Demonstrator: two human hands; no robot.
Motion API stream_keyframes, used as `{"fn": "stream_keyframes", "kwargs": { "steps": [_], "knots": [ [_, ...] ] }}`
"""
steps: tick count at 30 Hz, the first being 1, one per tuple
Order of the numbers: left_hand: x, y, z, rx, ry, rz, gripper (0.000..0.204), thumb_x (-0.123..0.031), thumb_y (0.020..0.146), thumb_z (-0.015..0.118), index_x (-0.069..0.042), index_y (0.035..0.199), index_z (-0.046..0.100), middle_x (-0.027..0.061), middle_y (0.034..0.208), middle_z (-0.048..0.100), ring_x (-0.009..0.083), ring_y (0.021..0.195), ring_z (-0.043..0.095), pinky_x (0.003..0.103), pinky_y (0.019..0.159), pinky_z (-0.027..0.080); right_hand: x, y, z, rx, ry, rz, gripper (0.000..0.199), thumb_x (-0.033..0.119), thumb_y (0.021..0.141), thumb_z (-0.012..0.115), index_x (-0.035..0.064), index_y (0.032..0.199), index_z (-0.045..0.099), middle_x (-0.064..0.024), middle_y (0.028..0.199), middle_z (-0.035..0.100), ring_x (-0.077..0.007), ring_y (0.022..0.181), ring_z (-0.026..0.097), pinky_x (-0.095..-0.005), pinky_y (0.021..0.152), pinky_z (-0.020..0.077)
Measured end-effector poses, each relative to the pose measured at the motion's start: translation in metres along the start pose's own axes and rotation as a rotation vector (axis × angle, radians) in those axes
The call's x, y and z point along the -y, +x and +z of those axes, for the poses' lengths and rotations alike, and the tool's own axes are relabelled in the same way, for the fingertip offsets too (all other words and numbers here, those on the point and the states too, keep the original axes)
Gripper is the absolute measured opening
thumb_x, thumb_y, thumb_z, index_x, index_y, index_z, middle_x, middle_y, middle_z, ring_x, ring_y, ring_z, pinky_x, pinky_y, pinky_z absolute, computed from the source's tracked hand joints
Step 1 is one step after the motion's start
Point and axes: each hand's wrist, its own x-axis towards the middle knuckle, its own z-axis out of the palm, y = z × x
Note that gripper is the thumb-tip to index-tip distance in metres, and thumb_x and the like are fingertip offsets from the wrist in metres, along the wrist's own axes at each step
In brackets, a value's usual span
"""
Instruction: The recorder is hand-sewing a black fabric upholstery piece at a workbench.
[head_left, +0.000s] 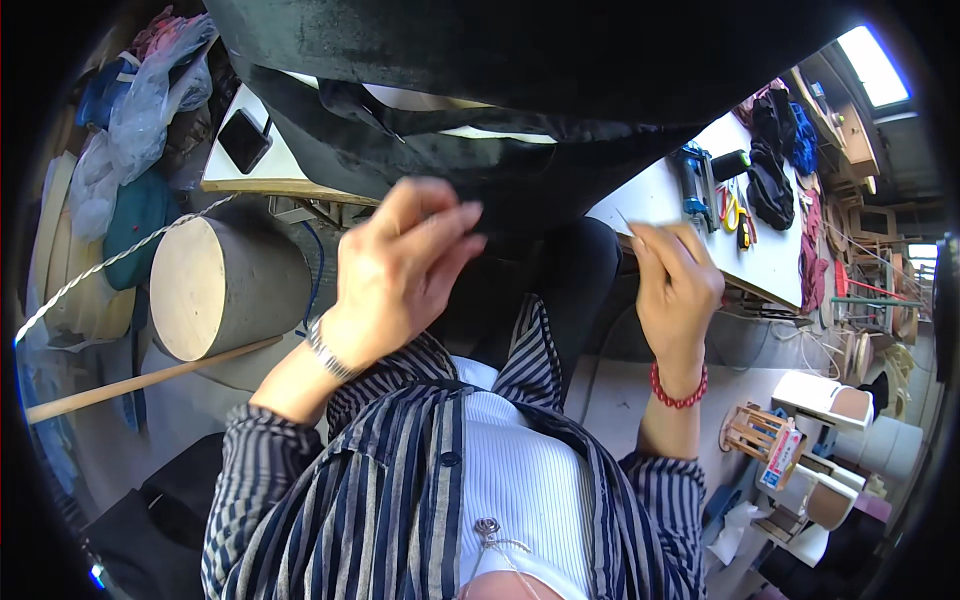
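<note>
A large black piece of upholstery [470,45], with a slit-like opening that shows pale material inside, hangs over the table in front of me. My left hand [400,265] is raised just below its lower edge, thumb and fingers pinched together; what they hold, if anything, is too small to see. Further right, my right hand [682,285] is held up with thumb and forefinger closed on a thin needle [622,216], whose fine tip points up and left. Neither hand visibly touches the black cover. No thread can be made out between the hands.
A white table [640,195] runs beneath the upholstery. On it lie a phone [244,140] at left, and a blue clamp-like tool [697,185] and yellow-handled scissors [733,208] at right. A drum [225,285] and wooden pole [150,380] stand left; a small wooden stool [752,432] is at right.
</note>
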Motion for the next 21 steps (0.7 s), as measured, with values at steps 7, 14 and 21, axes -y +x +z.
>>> {"fn": "stream_keyframes", "kwargs": {
  "steps": [7, 14, 21],
  "knots": [
    [-0.003, 0.044, 0.043, -0.180, -0.110, -0.170, 0.019, -0.005, 0.073, 0.076, -0.003, 0.089, 0.066, 0.0052, 0.095, 0.059, 0.0171, 0.055, 0.059, 0.029, 0.051, 0.048, 0.013, 0.051, 0.023, 0.052, -0.134, -0.169, 0.013, -0.001, 0.083, 0.067, -0.0027, 0.095, 0.070, -0.0105, 0.081, 0.063, -0.0199, 0.067, 0.063, -0.0251, 0.056, 0.0488],
    [0.008, 0.035, 0.063, -0.230, -0.217, -0.105, 0.014, 0.008, 0.075, 0.071, 0.001, 0.084, 0.063, 0.0065, 0.088, 0.061, 0.0131, 0.066, 0.058, 0.023, 0.056, 0.047, 0.006, 0.058, 0.022, 0.126, -0.212, -0.197, 0.014, -0.003, 0.082, 0.066, -0.0032, 0.095, 0.070, -0.0106, 0.081, 0.062, -0.0195, 0.068, 0.062, -0.0257, 0.056, 0.0483],
    [0.011, 0.030, 0.072, -0.307, -0.285, -0.108, 0.015, 0.006, 0.074, 0.072, -0.002, 0.082, 0.062, 0.0058, 0.087, 0.063, 0.0167, 0.062, 0.062, 0.025, 0.054, 0.049, 0.007, 0.062, 0.017, 0.184, -0.231, -0.222, 0.020, -0.009, 0.078, 0.066, -0.0018, 0.096, 0.071, -0.0106, 0.082, 0.061, -0.0195, 0.067, 0.062, -0.0264, 0.058, 0.0494]
  ]
}}
